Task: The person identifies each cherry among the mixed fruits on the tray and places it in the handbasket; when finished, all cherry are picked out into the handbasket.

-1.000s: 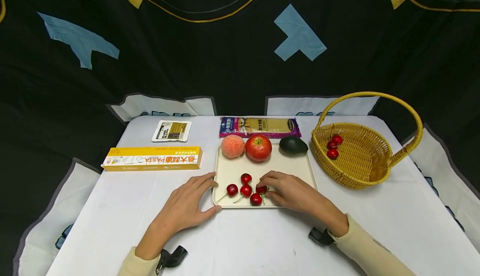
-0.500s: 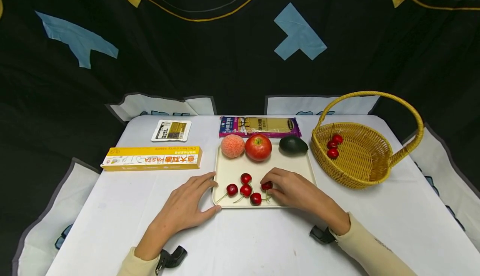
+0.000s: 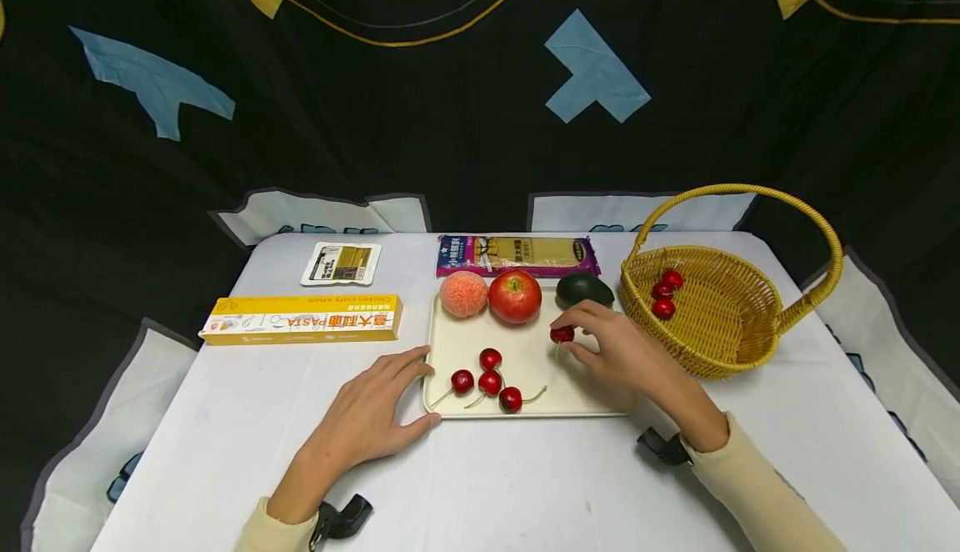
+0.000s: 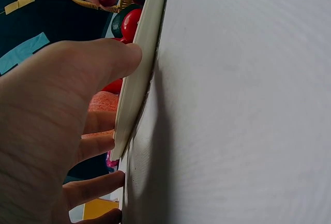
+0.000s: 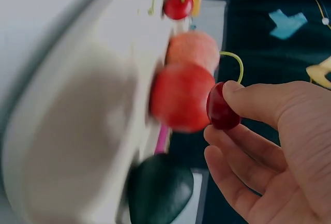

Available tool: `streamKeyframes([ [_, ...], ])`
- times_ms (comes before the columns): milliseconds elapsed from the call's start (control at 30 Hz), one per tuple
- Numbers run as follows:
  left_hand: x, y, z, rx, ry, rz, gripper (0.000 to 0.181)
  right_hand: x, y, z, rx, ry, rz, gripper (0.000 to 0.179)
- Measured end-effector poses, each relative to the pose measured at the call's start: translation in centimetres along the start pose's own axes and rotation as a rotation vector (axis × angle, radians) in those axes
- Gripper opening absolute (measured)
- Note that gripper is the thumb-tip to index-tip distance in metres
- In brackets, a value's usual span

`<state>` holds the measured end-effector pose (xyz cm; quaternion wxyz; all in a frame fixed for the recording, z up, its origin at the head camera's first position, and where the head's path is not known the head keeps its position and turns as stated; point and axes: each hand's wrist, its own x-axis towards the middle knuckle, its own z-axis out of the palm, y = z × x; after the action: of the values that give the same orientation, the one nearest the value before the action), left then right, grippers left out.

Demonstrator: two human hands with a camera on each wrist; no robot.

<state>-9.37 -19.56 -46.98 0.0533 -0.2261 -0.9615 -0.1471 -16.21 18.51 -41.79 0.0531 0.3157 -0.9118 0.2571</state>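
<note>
My right hand (image 3: 626, 350) pinches a dark red cherry (image 5: 222, 109) between thumb and fingertips, its green stem sticking out. It is over the right part of the cream tray (image 3: 585, 402), close in front of the avocado (image 3: 584, 290). My left hand (image 3: 367, 414) rests at the tray's left edge, fingers spread, with the thumb (image 4: 121, 58) touching the rim. Several stemmed cherries (image 3: 490, 383) lie on the front left of the tray. Along its back sit a rough pinkish-orange peach-like fruit (image 3: 463, 294) and a red apple (image 3: 514, 296) beside the avocado.
A wicker basket (image 3: 720, 310) with a tall arched handle stands right of the tray, holding 3 cherries (image 3: 663, 308). Behind the tray lies a purple pasta packet (image 3: 517, 256). A yellow pasta box (image 3: 302, 319) and a small white sachet (image 3: 341, 263) are at the left.
The right hand has lifted a cherry from the group and carried it right and toward the back of the tray. The left hand stays in place.
</note>
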Motion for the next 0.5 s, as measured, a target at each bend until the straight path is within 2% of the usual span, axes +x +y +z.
streamKeyframes([
  [200, -0.1, 0.0, 0.0, -0.005, -0.004, -0.006, 0.062, 0.0, 1.7, -1.4, 0.019, 0.106, 0.009, 0.03],
  [300, -0.1, 0.0, 0.0, -0.007, -0.003, -0.006, 0.062, -0.1, 2.5, -2.0, -0.006, 0.161, 0.018, 0.03],
  [500, -0.1, 0.0, -0.1, -0.004, 0.001, 0.0, 0.063, -0.3, 3.7, -3.1, -0.018, 0.212, 0.04, 0.03],
])
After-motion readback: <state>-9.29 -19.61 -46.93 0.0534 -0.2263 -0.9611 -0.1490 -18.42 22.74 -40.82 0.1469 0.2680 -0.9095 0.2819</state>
